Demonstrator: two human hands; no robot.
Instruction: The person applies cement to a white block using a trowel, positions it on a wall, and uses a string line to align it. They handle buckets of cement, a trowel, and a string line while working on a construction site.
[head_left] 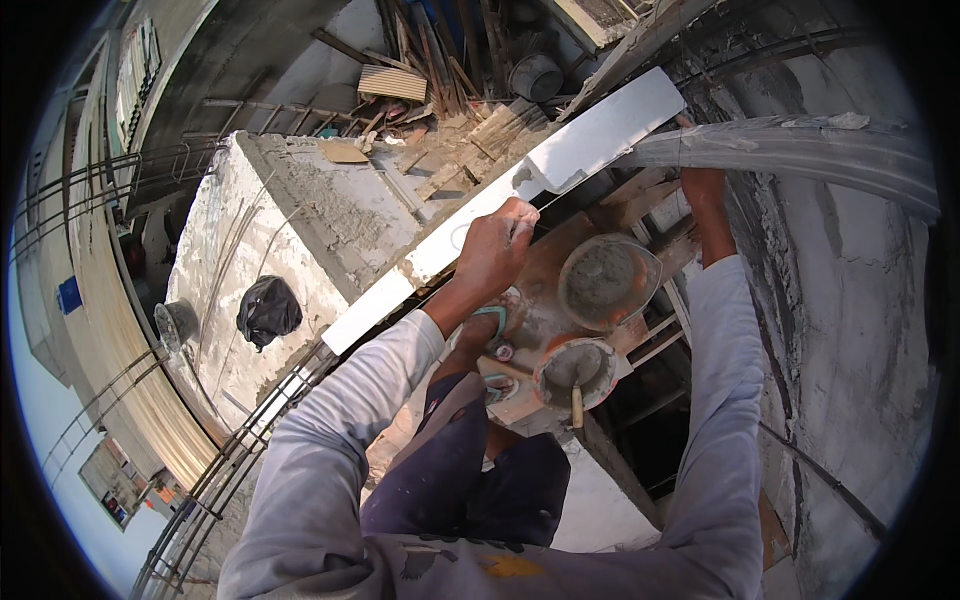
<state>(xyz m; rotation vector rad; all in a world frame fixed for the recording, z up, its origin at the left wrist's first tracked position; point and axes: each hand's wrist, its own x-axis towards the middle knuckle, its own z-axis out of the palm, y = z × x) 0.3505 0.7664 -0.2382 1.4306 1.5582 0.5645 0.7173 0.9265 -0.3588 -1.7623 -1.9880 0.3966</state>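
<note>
My left hand is closed in a pinch above the row of white blocks; what its fingertips hold is too small to make out. A thin light string runs along the blocks' edge beside it. At the far end lies a higher white block. My right hand reaches up beside that block's right end. A grey translucent plastic strip crosses over its fingers and hides most of them. Between my arms stand two buckets of wet mortar, the farther bucket and the nearer bucket, with a wooden-handled tool in the nearer one.
Rough grey wall rises on the right. Left of the blocks are a mortar-topped ledge, a black plastic bag and steel rebar. Scrap wood lies beyond. A dark opening lies right of the nearer bucket.
</note>
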